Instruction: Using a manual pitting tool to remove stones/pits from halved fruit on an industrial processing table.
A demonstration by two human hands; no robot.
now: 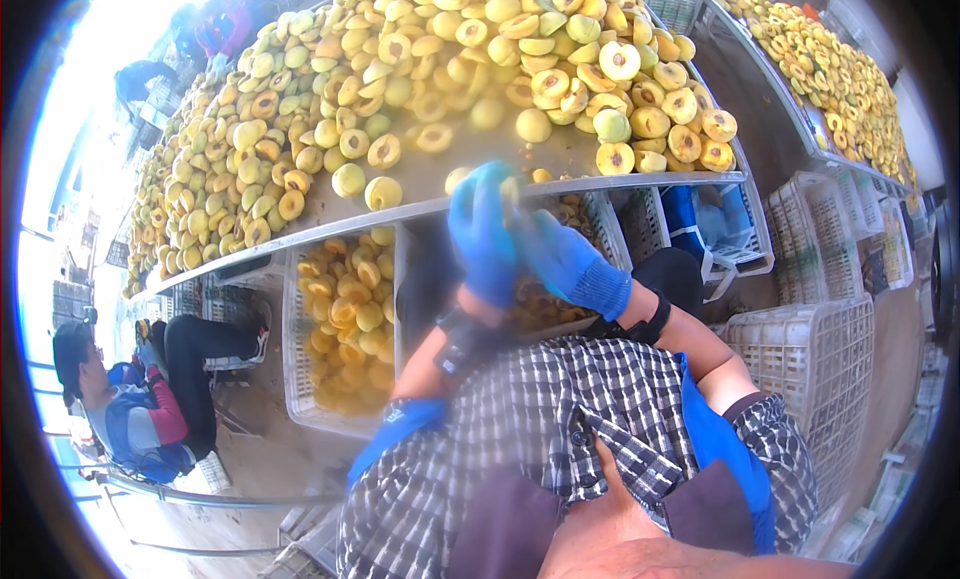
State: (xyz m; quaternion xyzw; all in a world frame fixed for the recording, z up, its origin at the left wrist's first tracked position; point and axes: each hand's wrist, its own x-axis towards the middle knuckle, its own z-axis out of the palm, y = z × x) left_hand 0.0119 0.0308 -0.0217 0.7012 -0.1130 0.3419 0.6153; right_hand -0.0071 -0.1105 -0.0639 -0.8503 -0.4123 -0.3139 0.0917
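Note:
Both my hands wear blue gloves and meet just below the metal edge of the long table [560,187]. My left hand [480,234] is raised and curled, with a patch of a yellow fruit [512,191] showing at its fingertips. My right hand [568,264] presses against the left from the right; motion blur hides its grip. The table above is heaped with whole and halved yellow fruits [420,69], many showing dark pit hollows. A black wristband sits on my right forearm.
A white crate [292,379] under the table holds fruit halves. Empty white crates [800,349] stand at the right, with a blue crate [685,214] behind them. A second fruit-laden table [830,69] is at upper right. A person [130,399] sits at lower left.

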